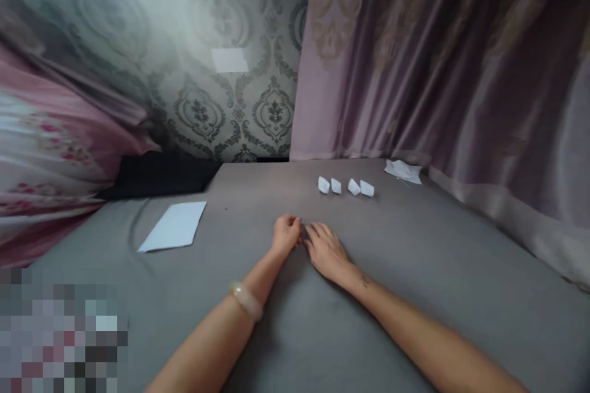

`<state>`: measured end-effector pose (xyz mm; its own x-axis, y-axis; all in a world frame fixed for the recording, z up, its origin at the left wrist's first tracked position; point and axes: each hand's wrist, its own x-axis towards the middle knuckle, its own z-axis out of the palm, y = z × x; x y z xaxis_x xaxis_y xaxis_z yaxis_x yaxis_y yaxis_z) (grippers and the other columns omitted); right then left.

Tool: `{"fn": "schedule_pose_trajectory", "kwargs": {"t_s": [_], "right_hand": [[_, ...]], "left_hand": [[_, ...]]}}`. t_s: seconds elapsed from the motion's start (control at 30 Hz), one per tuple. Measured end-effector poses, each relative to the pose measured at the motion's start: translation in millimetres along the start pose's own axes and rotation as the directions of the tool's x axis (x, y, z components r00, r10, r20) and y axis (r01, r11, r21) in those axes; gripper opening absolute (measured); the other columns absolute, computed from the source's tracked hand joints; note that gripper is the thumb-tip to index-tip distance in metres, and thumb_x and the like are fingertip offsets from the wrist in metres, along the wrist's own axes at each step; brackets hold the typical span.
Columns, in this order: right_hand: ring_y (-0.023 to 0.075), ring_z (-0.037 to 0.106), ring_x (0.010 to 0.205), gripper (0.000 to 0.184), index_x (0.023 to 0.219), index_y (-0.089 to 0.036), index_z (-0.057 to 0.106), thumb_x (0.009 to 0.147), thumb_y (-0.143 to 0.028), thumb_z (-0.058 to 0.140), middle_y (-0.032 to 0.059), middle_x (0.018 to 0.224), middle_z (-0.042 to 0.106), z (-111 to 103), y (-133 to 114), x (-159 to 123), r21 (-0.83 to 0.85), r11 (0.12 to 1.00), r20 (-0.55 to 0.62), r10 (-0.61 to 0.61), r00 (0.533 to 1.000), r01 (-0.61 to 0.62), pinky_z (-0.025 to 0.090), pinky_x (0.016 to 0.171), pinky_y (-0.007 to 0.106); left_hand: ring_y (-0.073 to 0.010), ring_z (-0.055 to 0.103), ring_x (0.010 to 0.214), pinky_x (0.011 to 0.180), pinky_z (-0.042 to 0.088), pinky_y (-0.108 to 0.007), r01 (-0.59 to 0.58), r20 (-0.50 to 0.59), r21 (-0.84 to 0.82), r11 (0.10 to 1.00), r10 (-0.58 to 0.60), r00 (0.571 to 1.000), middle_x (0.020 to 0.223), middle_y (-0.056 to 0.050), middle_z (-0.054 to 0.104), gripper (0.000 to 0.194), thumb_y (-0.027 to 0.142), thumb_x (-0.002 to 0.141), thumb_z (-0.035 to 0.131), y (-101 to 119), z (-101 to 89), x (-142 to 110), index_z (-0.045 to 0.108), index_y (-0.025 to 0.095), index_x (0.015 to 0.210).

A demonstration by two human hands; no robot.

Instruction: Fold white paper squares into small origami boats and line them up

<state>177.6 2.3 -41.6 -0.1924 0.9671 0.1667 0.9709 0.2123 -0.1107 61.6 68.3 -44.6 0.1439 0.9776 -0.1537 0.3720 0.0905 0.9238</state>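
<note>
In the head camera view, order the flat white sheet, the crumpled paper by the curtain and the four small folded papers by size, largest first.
1. Flat white sheet, though it's nearer the camera, so its lead is unsure
2. Crumpled paper
3. Four small folded papers, too alike to rank

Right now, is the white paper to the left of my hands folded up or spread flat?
Spread flat: the white paper lies as one flat sheet on the grey cloth, with no raised folds visible.

We see white paper (173, 227) on a plain grey cover (415, 270), grey damask wallpaper (230, 116), and mauve curtains (405, 73) with beige swirls.
</note>
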Motion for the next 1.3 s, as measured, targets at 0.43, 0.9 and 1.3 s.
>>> {"fn": "schedule_pose_trajectory", "kwargs": {"t_s": [0.43, 0.9, 1.3], "right_hand": [[0.0293, 0.040, 0.130, 0.051, 0.131, -0.006, 0.052, 0.094, -0.036, 0.030, 0.0158, 0.139, 0.048, 21.8, -3.8, -17.5, 0.018, 0.993, -0.112, -0.117, 0.987, 0.120, 0.031, 0.106, 0.046], [0.0318, 0.043, 0.126, 0.056, 0.126, -0.001, 0.054, 0.093, -0.038, 0.029, 0.0206, 0.134, 0.051, 30.4, 0.5, -13.9, 0.016, 0.984, -0.175, -0.173, 0.969, 0.178, 0.036, 0.103, 0.047], [0.0302, 0.041, 0.128, 0.053, 0.128, -0.008, 0.054, 0.093, -0.038, 0.028, 0.0165, 0.137, 0.050, 26.0, -2.5, -16.2, 0.038, 0.989, -0.157, -0.135, 0.978, 0.142, 0.036, 0.103, 0.048]], "left_hand": [[-0.0182, 0.063, 0.091, 0.084, 0.047, -0.027, 0.019, -0.282, 0.334, 0.942, 0.081, 0.956, 0.095, -0.010, 0.070, 0.025, 0.015, 0.084, 0.048, -23.2, -96.1, -27.6, 0.070, 0.013, 0.095], [-0.0361, 0.040, 0.122, 0.100, 0.031, -0.044, 0.518, -0.682, 0.512, 0.685, -0.042, 0.730, 0.127, -0.023, 0.050, 0.045, 0.036, 0.081, 0.053, -57.2, -225.2, -27.9, 0.055, 0.008, 0.117], [-0.0435, 0.046, 0.120, 0.096, 0.037, -0.046, 0.559, -0.580, 0.529, 0.638, -0.208, 0.787, 0.124, -0.026, 0.056, 0.071, 0.049, 0.050, 0.080, -62.6, -271.4, -10.5, 0.064, 0.008, 0.106]]}}
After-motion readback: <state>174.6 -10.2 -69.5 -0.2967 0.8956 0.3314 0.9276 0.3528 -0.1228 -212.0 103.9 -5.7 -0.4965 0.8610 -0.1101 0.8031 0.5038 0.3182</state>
